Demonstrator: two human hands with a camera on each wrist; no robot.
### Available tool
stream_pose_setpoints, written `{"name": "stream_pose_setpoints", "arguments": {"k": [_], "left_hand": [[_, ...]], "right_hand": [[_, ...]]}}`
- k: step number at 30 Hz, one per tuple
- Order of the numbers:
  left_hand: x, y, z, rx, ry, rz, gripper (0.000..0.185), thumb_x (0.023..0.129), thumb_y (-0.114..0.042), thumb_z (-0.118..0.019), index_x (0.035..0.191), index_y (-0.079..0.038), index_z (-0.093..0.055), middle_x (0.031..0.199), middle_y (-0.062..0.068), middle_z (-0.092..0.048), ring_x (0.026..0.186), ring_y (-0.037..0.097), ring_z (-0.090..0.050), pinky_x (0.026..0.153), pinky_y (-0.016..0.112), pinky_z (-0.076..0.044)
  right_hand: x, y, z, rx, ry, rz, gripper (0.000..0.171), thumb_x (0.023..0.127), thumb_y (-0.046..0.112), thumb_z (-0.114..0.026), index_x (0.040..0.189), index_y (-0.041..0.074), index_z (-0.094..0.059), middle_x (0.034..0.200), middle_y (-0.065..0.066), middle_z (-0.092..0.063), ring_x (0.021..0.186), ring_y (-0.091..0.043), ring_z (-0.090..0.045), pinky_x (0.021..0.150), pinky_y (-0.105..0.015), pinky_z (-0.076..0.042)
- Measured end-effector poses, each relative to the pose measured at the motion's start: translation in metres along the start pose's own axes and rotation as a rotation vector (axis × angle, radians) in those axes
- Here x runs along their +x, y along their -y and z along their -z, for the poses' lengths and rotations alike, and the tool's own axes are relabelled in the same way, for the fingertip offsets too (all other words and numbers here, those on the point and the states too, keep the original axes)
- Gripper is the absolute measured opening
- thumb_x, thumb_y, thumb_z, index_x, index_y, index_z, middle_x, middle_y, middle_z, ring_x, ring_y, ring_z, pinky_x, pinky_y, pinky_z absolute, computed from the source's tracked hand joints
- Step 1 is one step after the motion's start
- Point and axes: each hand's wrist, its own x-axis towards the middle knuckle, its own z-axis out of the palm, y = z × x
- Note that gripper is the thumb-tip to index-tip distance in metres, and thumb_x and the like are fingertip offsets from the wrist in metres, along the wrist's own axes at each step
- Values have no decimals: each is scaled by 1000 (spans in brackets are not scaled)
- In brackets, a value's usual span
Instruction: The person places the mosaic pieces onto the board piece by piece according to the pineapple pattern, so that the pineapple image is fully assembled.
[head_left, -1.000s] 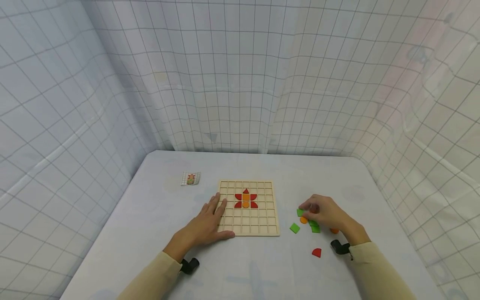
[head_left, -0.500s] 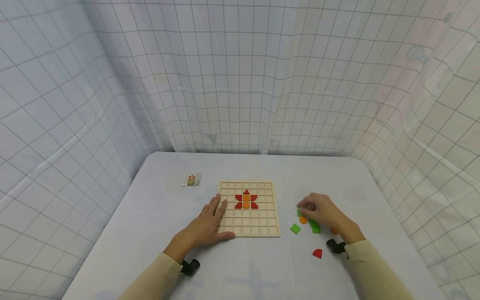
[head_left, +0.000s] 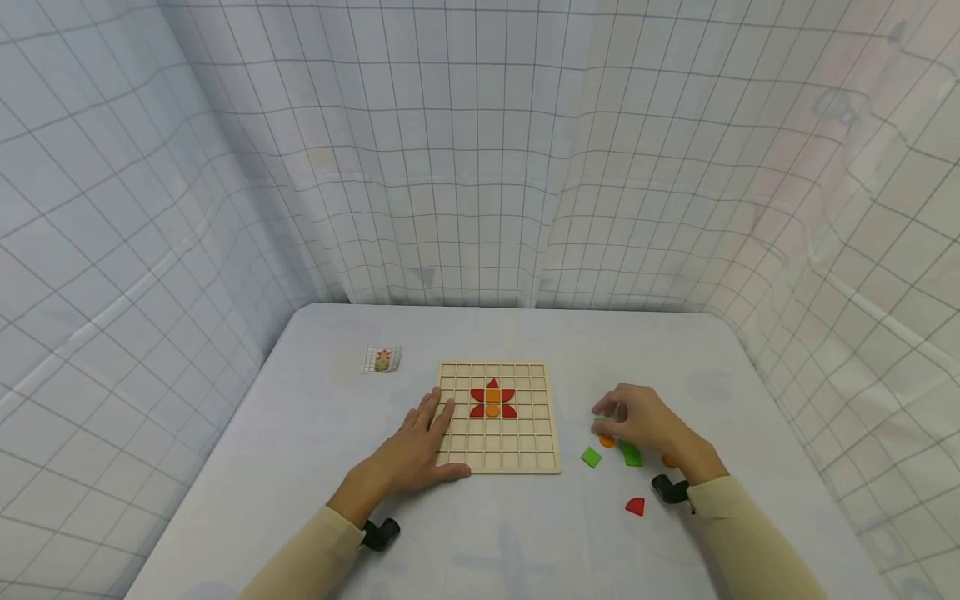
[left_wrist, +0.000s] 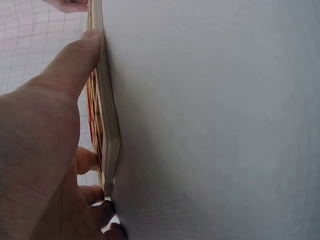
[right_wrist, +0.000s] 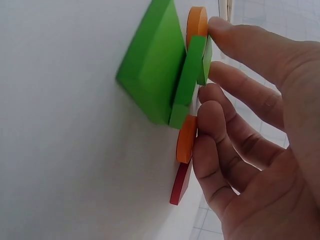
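My left hand (head_left: pixel 408 454) rests at the left side of a wooden grid board (head_left: pixel 517 446), fingers straight along its edge and thumb on the near rim. On the board, red pieces (head_left: pixel 508 395) surround an orange square (head_left: pixel 492 396) and an orange disc (head_left: pixel 492 410). Right of the board, my right hand (head_left: pixel 643 417) has its thumb and index finger around the edges of a green square tile (right_wrist: pixel 206 60), mostly hidden by them in the head view. An orange disc (head_left: pixel 607 441) lies beside the thumb. More green tiles (head_left: pixel 632 455) lie under the palm side.
One green tile (head_left: pixel 591 457) lies apart, nearer the board. A red quarter-circle piece (head_left: pixel 635 507) sits closer to me, and an orange piece (head_left: pixel 669 460) is partly under the right wrist. A small patterned card (head_left: pixel 382 359) lies left of the board's far corner.
My right hand has moved slightly left and away from me, its thumb and index finger now around the far green tile. The left hand and board stay put.
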Motion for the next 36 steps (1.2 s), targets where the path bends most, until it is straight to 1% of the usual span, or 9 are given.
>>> {"name": "stream_pose_setpoints", "arguments": {"k": [8, 16, 22, 30, 36], "left_hand": [[-2, -4, 4, -9, 1, -9, 124, 101, -69, -83, 185, 1, -23, 195, 31, -9, 182, 52, -18, 147, 68, -25], [-2, -3, 3, 5, 0, -12, 124, 102, -70, -82, 185, 1, -22, 195, 31, -9, 182, 52, -18, 147, 68, -25], [-2, -1, 2, 10, -6, -13, 124, 102, -70, -82, 185, 1, -22, 195, 31, -9, 182, 52, -18, 147, 67, -25], [-1, 0, 1, 7, -3, -11, 125, 101, -71, -82, 185, 0, -22, 195, 30, -9, 182, 51, -18, 147, 67, -25], [-1, 0, 1, 8, -1, -15, 125, 101, -72, -81, 185, 0, -22, 195, 30, -9, 182, 51, -18, 147, 67, -25]], "right_hand": [[2, 0, -3, -1, -32, 58, 17, 100, 17, -95, 113, 10, -88, 102, 3, -79, 87, -4, -69, 79, -23, -61], [2, 0, -1, -4, -26, 41, 19, 98, 17, -97, 113, 11, -88, 103, 4, -79, 90, -5, -71, 81, -22, -63], [2, 0, 2, -8, -22, 75, 22, 97, 13, -97, 116, 8, -89, 106, 2, -81, 91, -7, -75, 82, -22, -65], [3, -6, 0, 14, 4, 80, 23, 97, 7, -95, 119, 10, -89, 111, 1, -81, 94, -8, -79, 86, -23, -67], [3, -8, -2, 20, 1, 89, 22, 98, 4, -93, 119, 10, -89, 111, 2, -81, 94, -6, -78, 86, -22, -66]]}}
